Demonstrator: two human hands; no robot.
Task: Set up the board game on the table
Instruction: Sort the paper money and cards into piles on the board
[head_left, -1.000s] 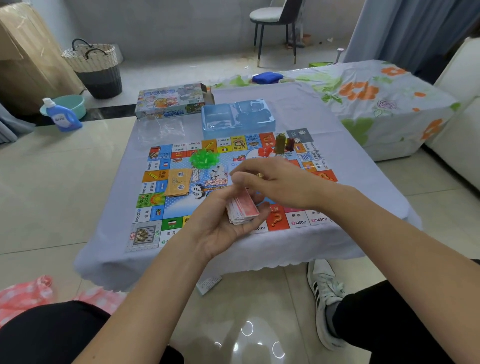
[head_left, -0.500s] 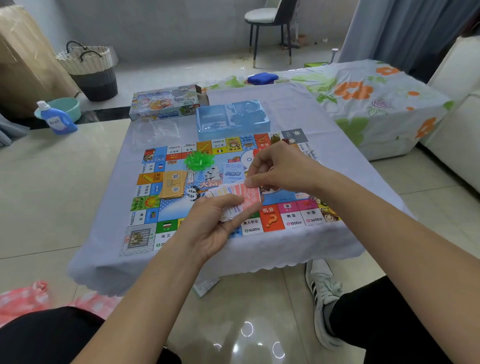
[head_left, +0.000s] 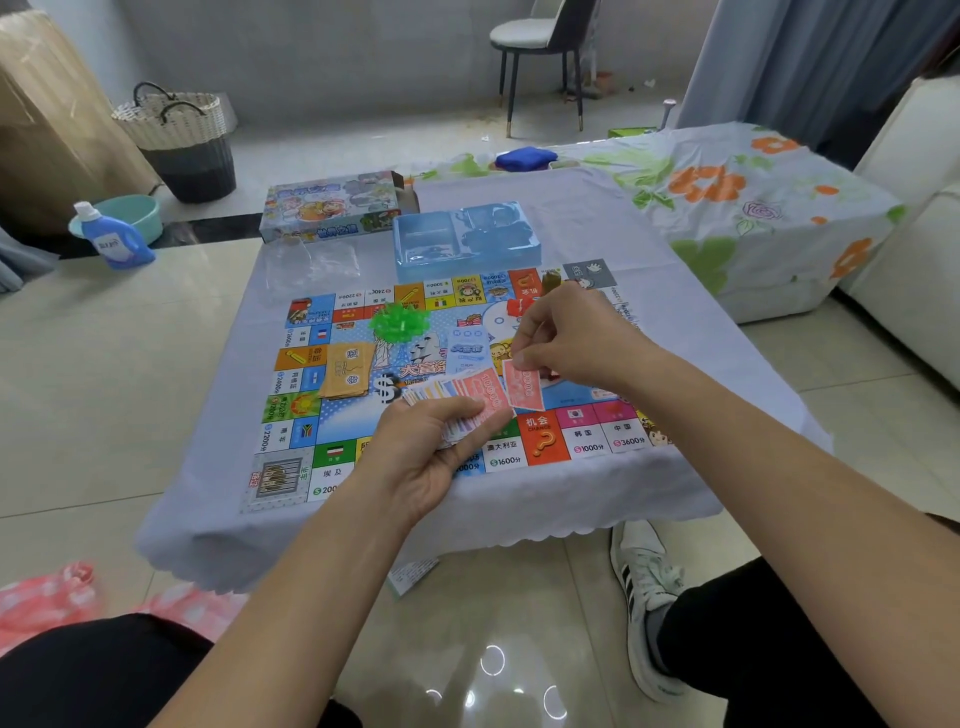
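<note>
Mid-frame, the left hand (head_left: 434, 447) grips fanned play money (head_left: 457, 402) so denominations show. The right hand (head_left: 566, 332) pinches 1 red note (head_left: 524, 387), probably sorting.

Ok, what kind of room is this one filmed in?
Probably a home living room: tiled floor, a cream sofa at the right, and a woven laundry basket beside a detergent bottle.

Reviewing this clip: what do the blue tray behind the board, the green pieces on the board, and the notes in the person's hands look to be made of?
Blue tray: thin moulded plastic, translucent and glossy, judging by its formed compartments. Green pieces: translucent hard plastic, likely, as light glows through the pile. Play money notes: thin printed paper, matte; they fan and flex in the left hand, one pinched by the right hand.
</note>
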